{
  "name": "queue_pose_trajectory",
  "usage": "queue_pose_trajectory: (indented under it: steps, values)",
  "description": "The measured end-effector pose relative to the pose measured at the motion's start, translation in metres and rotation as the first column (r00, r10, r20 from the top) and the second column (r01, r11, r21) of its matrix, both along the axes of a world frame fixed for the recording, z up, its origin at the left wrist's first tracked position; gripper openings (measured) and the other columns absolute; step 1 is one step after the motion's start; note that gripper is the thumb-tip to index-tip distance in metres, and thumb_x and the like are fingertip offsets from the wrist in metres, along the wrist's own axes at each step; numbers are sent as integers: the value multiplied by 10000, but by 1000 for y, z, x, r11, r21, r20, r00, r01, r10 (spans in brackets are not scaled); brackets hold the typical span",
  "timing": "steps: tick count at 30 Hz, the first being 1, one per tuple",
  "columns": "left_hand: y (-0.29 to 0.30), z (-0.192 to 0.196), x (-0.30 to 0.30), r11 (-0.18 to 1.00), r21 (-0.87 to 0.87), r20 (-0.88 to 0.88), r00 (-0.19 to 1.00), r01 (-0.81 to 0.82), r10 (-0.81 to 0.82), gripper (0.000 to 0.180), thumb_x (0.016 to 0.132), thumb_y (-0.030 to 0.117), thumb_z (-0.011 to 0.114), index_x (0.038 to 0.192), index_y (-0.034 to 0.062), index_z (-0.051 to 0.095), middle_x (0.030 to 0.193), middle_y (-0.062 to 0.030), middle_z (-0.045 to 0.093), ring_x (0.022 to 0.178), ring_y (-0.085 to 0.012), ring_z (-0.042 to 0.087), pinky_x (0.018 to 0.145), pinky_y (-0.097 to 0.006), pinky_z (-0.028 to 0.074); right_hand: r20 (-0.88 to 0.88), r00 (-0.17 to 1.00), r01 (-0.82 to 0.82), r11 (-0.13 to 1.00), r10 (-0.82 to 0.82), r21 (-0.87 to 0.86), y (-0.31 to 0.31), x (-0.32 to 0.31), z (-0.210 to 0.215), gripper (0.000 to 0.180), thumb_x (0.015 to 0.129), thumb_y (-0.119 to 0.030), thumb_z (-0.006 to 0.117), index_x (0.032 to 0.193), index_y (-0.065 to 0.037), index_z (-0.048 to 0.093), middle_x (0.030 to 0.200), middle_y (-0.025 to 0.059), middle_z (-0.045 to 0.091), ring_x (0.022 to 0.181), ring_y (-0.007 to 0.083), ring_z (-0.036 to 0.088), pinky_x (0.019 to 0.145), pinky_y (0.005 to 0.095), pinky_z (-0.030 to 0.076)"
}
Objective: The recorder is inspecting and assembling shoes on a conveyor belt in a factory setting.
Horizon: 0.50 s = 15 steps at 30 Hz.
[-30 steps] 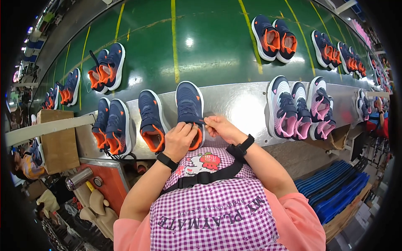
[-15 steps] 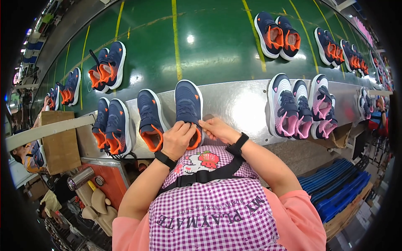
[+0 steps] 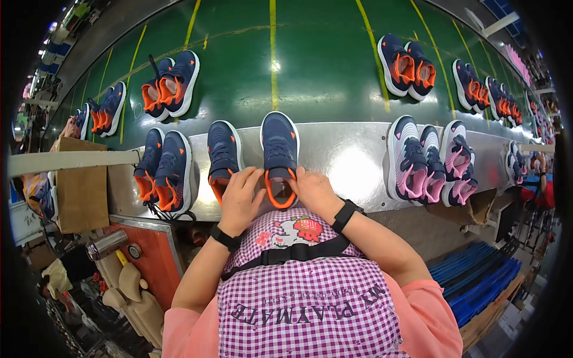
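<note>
A navy sneaker with a white sole and orange lining lies toe away from me on the metal ledge, its opening facing me. My left hand is at the left edge of its collar, fingertips and thumb against the side. On the right edge, my right hand grips the collar, with some fingertips hidden. Close by on the left lies a matching sneaker, its heel partly covered by my left hand. Farther left sits another navy pair, dark laces trailing at the heels.
Beyond the metal ledge runs a green belt with yellow lines, carrying navy-and-orange pairs. Grey-and-pink sneakers stand on the ledge at right. A pale bar and a cardboard box are at left.
My hands have parted from the sneaker's strap to both sides of its collar. Belt pairs at far left have shifted right in the view, and the whole view has moved slightly.
</note>
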<state>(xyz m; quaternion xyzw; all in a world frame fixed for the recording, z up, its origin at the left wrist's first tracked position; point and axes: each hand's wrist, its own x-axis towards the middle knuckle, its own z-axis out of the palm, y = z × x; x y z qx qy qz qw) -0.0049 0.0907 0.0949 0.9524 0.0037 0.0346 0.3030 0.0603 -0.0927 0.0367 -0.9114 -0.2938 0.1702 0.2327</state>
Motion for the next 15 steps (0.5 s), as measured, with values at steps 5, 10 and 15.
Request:
queue_pose_trajectory:
  steps: [5, 10, 15]
  values:
    - [19, -2, -22, 990, 45, 74, 989, -132, 128, 419, 726, 12, 678, 1133, 36, 583, 1038, -137, 577, 932, -315, 556, 786, -378, 465, 163, 969, -161, 976, 185, -150, 2, 2, 2, 196, 854, -199, 571, 773, -31, 629, 719, 112, 624, 668, 282, 656, 572, 354, 519]
    - [23, -8, -26, 995, 65, 97, 993, -78, 71, 381, 732, 17, 672, 1103, 30, 588, 991, -116, 578, 895, -304, 561, 765, -381, 466, 147, 941, -271, 939, 305, -211, 4, 5, 13, 202, 863, -196, 547, 760, -53, 647, 742, 115, 635, 690, 268, 664, 571, 364, 520]
    - [0, -13, 9, 975, 74, 226, 949, 209, -220, 322, 730, 69, 650, 1048, 47, 606, 935, -79, 571, 834, -258, 567, 729, -356, 465, 74, 997, 34, 997, -28, -71, 11, -8, 2, 310, 899, -249, 504, 733, 3, 575, 621, 169, 613, 589, 325, 633, 541, 428, 500]
